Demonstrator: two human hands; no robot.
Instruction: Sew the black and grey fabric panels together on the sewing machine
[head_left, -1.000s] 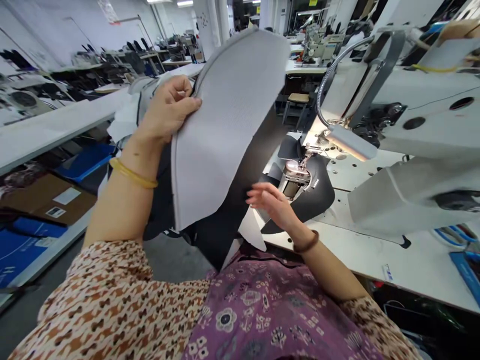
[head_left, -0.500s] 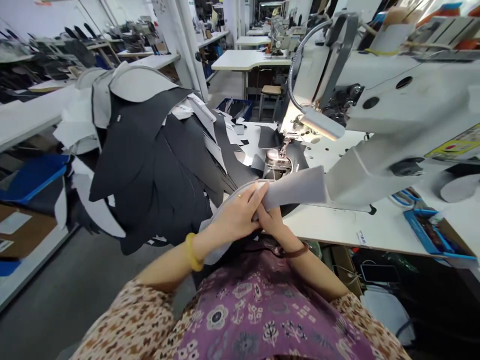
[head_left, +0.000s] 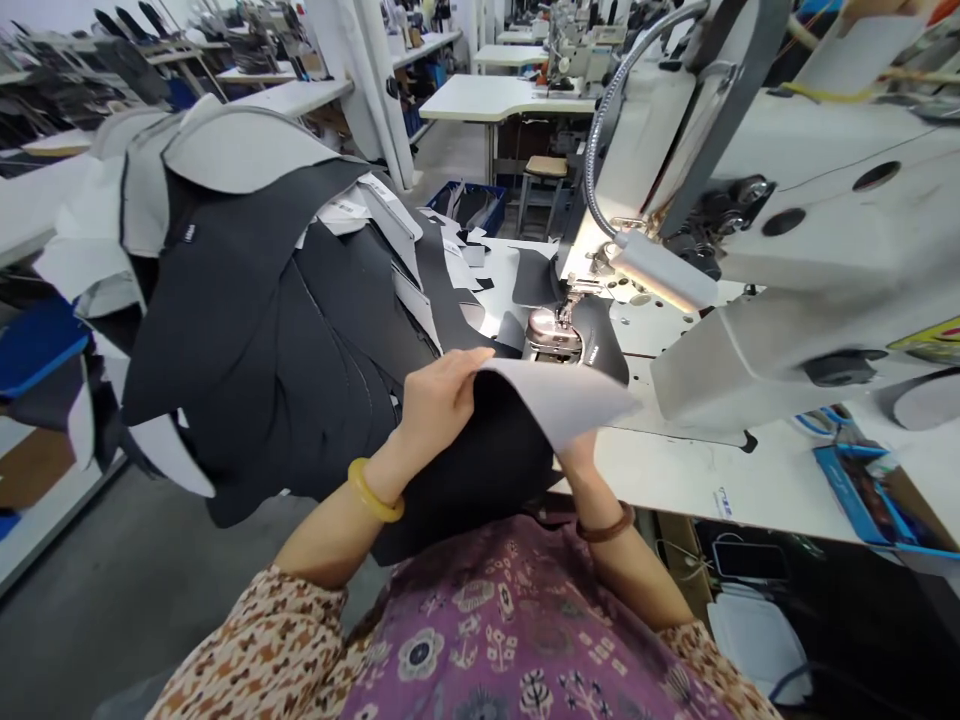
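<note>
My left hand (head_left: pixel 439 405) is closed on the upper edge of a fabric piece (head_left: pixel 487 450), black on one side and pale grey on the other. The piece hangs down over my lap, and its grey side curls over towards the right. Under that blurred grey flap is my right hand (head_left: pixel 581 458), touching the piece; its fingers are hidden. Just beyond the fabric stands the lit needle and presser area of a sewing machine (head_left: pixel 555 330), with dark fabric lying around it.
A big heap of black and grey cut pieces (head_left: pixel 247 330) is draped to my left. The machine's lamp (head_left: pixel 664 270) hangs above the needle. On the right of the white table (head_left: pixel 675 460) is a blue box (head_left: pixel 870 490) of tools. A blue crate (head_left: pixel 487 205) stands behind.
My hands were together on the folded grey strip and have moved apart. The piece has opened out, showing its black side. The view has shifted slightly.
</note>
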